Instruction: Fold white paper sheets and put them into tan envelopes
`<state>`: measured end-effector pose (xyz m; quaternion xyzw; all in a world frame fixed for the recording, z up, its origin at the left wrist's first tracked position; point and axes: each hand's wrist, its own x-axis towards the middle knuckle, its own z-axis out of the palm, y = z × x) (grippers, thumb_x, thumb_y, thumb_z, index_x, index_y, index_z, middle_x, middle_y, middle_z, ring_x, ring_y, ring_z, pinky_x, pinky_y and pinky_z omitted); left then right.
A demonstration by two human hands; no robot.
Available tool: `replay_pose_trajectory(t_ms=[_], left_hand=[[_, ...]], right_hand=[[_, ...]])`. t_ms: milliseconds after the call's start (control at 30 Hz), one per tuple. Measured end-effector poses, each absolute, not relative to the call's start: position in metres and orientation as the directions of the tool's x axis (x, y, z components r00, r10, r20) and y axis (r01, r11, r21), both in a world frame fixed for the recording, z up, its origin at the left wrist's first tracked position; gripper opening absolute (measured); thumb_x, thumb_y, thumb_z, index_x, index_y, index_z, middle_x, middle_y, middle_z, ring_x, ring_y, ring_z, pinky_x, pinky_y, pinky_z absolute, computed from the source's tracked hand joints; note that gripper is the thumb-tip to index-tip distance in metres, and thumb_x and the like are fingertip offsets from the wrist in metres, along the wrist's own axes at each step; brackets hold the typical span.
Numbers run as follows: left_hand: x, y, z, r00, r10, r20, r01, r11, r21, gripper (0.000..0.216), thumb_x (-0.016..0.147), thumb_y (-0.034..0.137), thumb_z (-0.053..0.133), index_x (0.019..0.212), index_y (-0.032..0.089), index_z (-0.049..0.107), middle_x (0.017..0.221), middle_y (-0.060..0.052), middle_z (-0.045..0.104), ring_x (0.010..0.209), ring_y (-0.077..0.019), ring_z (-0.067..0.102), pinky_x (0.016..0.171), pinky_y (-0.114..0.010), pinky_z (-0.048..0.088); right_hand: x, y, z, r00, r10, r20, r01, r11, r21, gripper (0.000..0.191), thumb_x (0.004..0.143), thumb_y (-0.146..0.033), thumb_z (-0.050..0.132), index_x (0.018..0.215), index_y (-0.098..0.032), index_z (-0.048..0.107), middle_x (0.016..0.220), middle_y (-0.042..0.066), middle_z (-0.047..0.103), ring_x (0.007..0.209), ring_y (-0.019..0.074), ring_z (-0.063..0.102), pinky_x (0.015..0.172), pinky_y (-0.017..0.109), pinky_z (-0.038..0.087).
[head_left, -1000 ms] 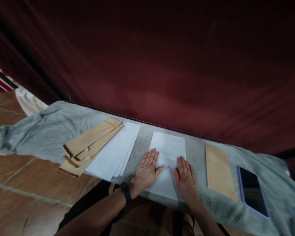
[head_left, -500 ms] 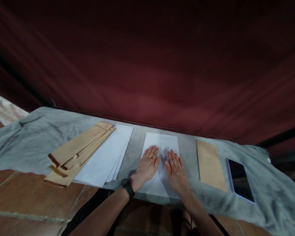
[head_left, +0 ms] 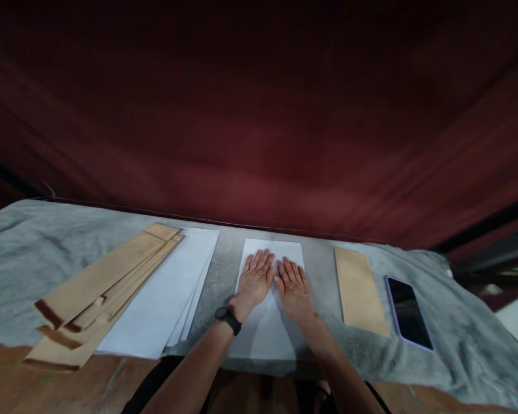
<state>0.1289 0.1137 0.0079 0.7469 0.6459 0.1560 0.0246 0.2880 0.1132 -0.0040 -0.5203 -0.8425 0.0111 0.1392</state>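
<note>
A white sheet of paper (head_left: 268, 330) lies on the grey cloth-covered table (head_left: 60, 253) in front of me. My left hand (head_left: 254, 279) lies flat on the sheet's upper left part, fingers spread, with a black watch on the wrist. My right hand (head_left: 292, 286) lies flat beside it on the upper right part, its fingers pointing toward the sheet's far edge. Both palms press on the paper and neither grips anything.
A stack of white sheets (head_left: 164, 299) lies to the left, with several brown envelopes (head_left: 99, 287) fanned over its left side. One brown envelope (head_left: 358, 290) and a dark phone (head_left: 408, 313) lie to the right. A dark red curtain (head_left: 259, 115) hangs behind the table.
Both hands have slid forward along the sheet, from its middle to its far part, and drawn closer together. The camera has shifted, so the table now sits more level.
</note>
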Motion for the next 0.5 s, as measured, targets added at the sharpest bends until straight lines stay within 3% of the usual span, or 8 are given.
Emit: replay_pose_trajectory(t_ms=[133, 500], left_hand=[[0.133, 0.123, 0.004, 0.052, 0.974, 0.221, 0.964, -0.107, 0.243, 0.052, 0.103, 0.034, 0.028, 0.15, 0.024, 0.048, 0.159, -0.005, 0.043, 0.151, -0.0259, 0.031, 0.124, -0.052, 0.025], [0.122, 0.128, 0.002, -0.159, 0.968, 0.195, 0.962, 0.107, 0.251, 0.06, 0.099, 0.028, 0.03, 0.158, 0.016, 0.034, 0.161, -0.011, 0.036, 0.153, -0.0259, 0.028, 0.124, -0.051, 0.021]], right_hand=[[0.286, 0.119, -0.006, -0.395, 0.887, 0.239, 0.885, 0.437, -0.16, 0.051, 0.108, -0.037, 0.029, 0.154, -0.02, 0.041, 0.162, 0.01, 0.036, 0.148, 0.0269, 0.035, 0.121, 0.05, 0.026], [0.301, 0.128, -0.014, -0.181, 0.929, 0.321, 0.95, 0.25, -0.186, 0.06, 0.107, -0.043, 0.025, 0.155, -0.01, 0.037, 0.156, 0.017, 0.044, 0.143, 0.031, 0.041, 0.117, 0.052, 0.026]])
